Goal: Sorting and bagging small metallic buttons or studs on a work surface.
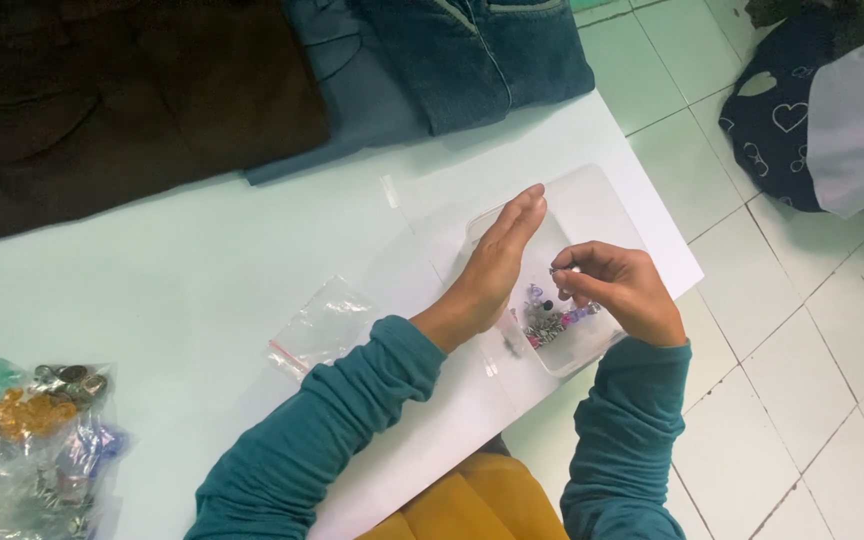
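Near the table's [202, 260] right edge, our left hand [497, 262] rests flat, open against the clear box [592, 205]; our right hand [617, 290] pinches a small bead [555, 270]

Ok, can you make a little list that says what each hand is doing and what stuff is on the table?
left hand: flat, edge-on against the clear plastic box
right hand: fingers pinching one tiny piece above the box
in the box: small beads, purple and dark
table: white
nearby: empty zip bag; bags of buttons
far edge: jeans, dark cloth
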